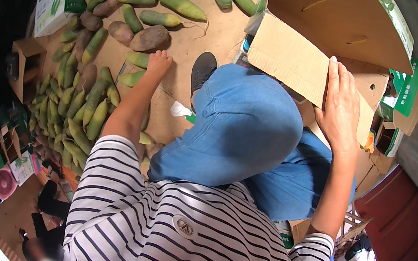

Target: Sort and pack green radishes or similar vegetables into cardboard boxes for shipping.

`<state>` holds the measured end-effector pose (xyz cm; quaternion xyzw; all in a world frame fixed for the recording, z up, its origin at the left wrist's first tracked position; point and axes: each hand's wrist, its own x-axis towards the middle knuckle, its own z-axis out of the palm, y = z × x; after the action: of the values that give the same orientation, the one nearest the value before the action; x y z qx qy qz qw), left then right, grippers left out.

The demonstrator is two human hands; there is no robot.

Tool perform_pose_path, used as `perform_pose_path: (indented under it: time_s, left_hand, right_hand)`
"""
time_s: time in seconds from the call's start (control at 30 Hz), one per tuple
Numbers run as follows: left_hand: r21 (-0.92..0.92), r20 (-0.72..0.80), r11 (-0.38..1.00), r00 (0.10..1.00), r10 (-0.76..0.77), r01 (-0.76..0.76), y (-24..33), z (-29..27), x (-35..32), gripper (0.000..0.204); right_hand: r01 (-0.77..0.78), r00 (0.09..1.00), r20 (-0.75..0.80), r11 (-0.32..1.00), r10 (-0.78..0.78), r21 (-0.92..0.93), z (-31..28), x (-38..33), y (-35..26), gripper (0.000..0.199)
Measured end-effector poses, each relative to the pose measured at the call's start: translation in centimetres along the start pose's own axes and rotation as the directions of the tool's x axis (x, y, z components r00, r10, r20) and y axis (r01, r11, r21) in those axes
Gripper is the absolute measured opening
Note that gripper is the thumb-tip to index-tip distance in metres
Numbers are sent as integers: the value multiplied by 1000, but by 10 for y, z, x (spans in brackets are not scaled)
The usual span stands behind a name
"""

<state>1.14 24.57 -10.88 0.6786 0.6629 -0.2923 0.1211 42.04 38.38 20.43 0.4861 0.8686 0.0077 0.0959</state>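
Observation:
My left hand (159, 65) is reaching down to the floor, its fingers curled at the end of a green radish (138, 59). The palm side is hidden. Just below it lies another green radish (131, 78). My right hand (340, 106) lies flat with fingers stretched on the bent flap (289, 56) of an open cardboard box (336, 20). The box stands at the upper right, and its flap hides most of what is inside. A brownish-purple root (150, 38) rests a little beyond my left hand.
A large heap of green radishes (84, 107) covers the floor at the left. More roots lie at the far side. A white-green carton (53, 2) stands at the far left, a pink basin (2, 182) lower left. My bent knee (248, 120) lies between my arms.

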Motion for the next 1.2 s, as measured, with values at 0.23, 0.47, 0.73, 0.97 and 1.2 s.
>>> perform_pose_path:
  time_s: [0.23,0.47,0.73,0.97,1.2]
  left_hand:
    - [-118,-161,993,987,-24,5,-9,8,-20,22]
    - [-662,-490,748,728,-479,47,-5,-43,-84,48]
    - [-937,0,-207,594,-805,-280,13,-125,-104,43]
    - [-503,-581,124,229,-781,-855,38,-335,-129,45]
    - [-274,-929,579,57,-365,-768,101,-424,-73,49]
  right_hand:
    - [-30,999,-18,999,30,-14,7,-1,6,94]
    - [16,994,-105,999,-19,-31,15,-3,7,93]
    - [-3,989,-150,1000,2,-2,19,-5,8,91]
    - [-1,987,-161,999,-4,-32,24,-6,6,90]
    - [39,991,-131,997,-30,65,20,-11,15,88]
